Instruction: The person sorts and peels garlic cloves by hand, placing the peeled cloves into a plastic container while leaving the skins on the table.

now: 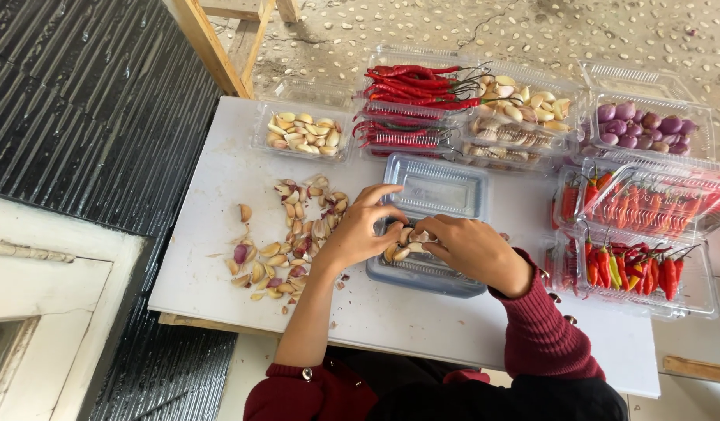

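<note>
My left hand (pixel 360 226) and my right hand (pixel 469 245) meet over an open clear plastic clamshell box (pixel 438 187) on a white board (pixel 212 234). Both hands rest on a small heap of garlic cloves (pixel 407 238) in the box's near half, fingers curled around them. My left hand's forefinger points toward the raised lid. Left of the box lies a loose pile of garlic cloves (pixel 290 242), some with purple skins. Dark red sleeves cover my arms.
Along the far edge stand clear boxes: garlic cloves (pixel 305 132), long red chillies (pixel 414 86), more garlic (pixel 524 105), purple shallots (pixel 644 125). At right are boxes of small red chillies (pixel 633 261). A wooden post (pixel 212 47) and a dark corrugated sheet (pixel 79 117) lie left.
</note>
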